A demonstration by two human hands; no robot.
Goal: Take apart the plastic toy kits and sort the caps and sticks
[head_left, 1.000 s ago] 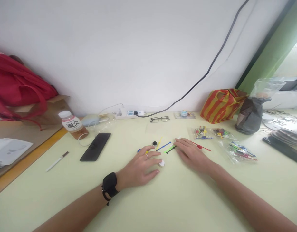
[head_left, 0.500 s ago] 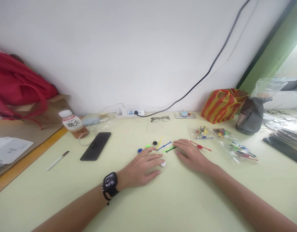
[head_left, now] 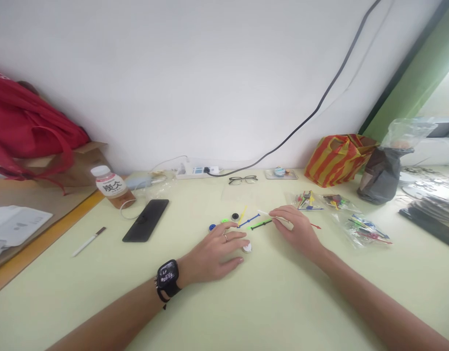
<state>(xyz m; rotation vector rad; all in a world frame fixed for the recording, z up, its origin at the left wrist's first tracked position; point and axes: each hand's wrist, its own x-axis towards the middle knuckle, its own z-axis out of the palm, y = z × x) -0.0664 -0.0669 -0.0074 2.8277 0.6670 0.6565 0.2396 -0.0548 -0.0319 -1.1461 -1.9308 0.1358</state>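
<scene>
My left hand (head_left: 215, 248) lies on the table with its fingers spread, the fingertips beside a small white disc (head_left: 248, 248). My right hand (head_left: 292, 226) pinches a thin white arrow (head_left: 262, 212) between thumb and fingers. Just left of that hand are a black arrow (head_left: 261, 224), a green arrow (head_left: 251, 227) partly under it, a blue arrow (head_left: 249, 221) and a yellow arrow (head_left: 242, 215). Beyond my left fingers sit a black disc (head_left: 235, 216), a green disc (head_left: 225, 221) and a blue disc (head_left: 212, 227). The right hand mostly hides a red arrow (head_left: 315, 226).
Clear bags of coloured arrows (head_left: 366, 230) lie to the right, near a striped bag (head_left: 336, 161). A phone (head_left: 146, 220), a bottle (head_left: 113, 187) and a pen (head_left: 89, 242) are on the left. Glasses (head_left: 243, 180) and a power strip (head_left: 197, 170) lie along the wall.
My right hand has closed from lying over the arrows to pinching the white arrow, and now covers most of the red one. The left hand stays nearly still.
</scene>
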